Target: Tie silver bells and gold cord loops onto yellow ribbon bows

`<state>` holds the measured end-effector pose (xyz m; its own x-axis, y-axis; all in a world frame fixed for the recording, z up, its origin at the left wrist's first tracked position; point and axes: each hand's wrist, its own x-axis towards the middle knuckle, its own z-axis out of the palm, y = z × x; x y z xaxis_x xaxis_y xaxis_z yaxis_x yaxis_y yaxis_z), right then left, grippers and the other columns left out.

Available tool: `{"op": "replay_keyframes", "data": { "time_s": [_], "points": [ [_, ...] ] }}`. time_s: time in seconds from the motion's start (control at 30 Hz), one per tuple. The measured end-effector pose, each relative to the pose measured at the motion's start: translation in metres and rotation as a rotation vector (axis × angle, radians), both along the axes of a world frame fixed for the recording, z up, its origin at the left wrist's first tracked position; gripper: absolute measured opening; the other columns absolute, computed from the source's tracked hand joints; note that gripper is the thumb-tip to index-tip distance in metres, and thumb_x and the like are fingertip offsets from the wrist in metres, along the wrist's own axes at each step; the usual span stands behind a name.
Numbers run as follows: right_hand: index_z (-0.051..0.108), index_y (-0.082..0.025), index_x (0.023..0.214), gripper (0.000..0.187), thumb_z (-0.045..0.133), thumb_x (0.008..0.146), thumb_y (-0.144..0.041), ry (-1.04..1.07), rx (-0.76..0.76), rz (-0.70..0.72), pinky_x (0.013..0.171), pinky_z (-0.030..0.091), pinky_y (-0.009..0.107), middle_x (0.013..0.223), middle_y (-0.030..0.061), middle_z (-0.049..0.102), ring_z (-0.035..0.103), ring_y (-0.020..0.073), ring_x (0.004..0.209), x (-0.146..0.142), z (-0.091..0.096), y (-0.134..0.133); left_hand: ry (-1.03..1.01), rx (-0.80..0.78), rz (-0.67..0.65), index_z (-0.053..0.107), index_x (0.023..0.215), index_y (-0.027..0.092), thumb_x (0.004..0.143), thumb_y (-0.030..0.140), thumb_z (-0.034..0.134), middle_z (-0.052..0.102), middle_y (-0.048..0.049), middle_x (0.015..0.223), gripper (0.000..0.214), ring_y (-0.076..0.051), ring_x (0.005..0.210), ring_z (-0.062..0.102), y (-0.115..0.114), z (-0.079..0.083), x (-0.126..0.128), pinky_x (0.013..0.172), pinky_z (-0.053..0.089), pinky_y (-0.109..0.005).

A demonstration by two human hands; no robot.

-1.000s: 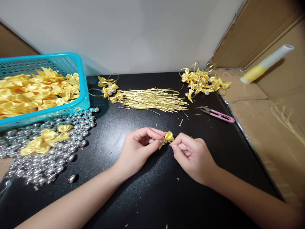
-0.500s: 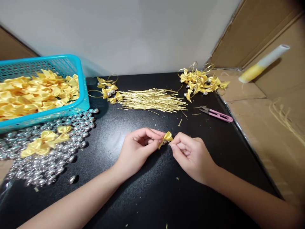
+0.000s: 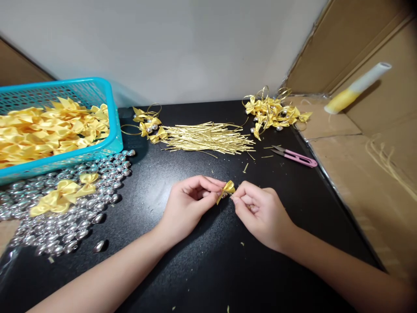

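Between thumb and fingertips, my left hand (image 3: 195,201) pinches a yellow ribbon bow (image 3: 229,187) over the middle of the black table. A small silver bead (image 3: 224,195) shows just under the bow, partly hidden by the fingers. My right hand (image 3: 257,208) is closed in a pinch at the bow's right side, on a thin gold cord end (image 3: 231,195). Beyond the hands lies a bundle of cut gold cords (image 3: 208,138). Pink thread snips (image 3: 295,155) rest to the right of it.
A blue basket (image 3: 114,126) of yellow bows stands at the left. Silver beads (image 3: 71,226) spread before it, with loose bows (image 3: 65,193) on top. Finished-looking bows with cord loops lie in a large pile (image 3: 273,111) and a smaller one (image 3: 150,124). Cardboard (image 3: 342,126) borders the right.
Both hands keep their pinch on the bow and cord with hardly any movement. The camera view has shifted very slightly.
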<state>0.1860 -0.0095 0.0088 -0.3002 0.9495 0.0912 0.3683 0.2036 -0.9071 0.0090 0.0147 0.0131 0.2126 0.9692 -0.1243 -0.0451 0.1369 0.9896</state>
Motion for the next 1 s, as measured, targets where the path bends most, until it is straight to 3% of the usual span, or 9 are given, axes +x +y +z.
{"op": "replay_keyframes", "data": {
  "time_s": [0.33,1.0],
  "points": [
    [0.041,-0.021,0.069,0.018,0.047,0.081,-0.009,-0.006,-0.024,-0.007,0.039,0.020,0.019,0.047,-0.0105,0.033,0.028,0.0042,0.039,0.0000,0.0005,-0.0003,0.057,0.033,0.003,0.070,0.068,0.016,0.073,0.013,0.070,0.078,-0.0069,0.088,0.006,-0.019,0.084,0.073,-0.0016,0.0020,0.0011,0.074,0.059,-0.028],
    [0.041,-0.020,0.069,0.019,0.046,0.083,-0.008,0.008,-0.035,-0.007,0.041,0.021,0.019,0.047,-0.0107,0.031,0.027,0.0042,0.040,-0.0009,-0.0010,-0.0005,0.046,0.054,-0.021,0.072,0.070,0.018,0.075,0.007,0.069,0.078,-0.0019,0.087,0.012,-0.012,0.082,0.072,-0.0019,-0.0005,0.0012,0.071,0.056,-0.017]
  ]
}}
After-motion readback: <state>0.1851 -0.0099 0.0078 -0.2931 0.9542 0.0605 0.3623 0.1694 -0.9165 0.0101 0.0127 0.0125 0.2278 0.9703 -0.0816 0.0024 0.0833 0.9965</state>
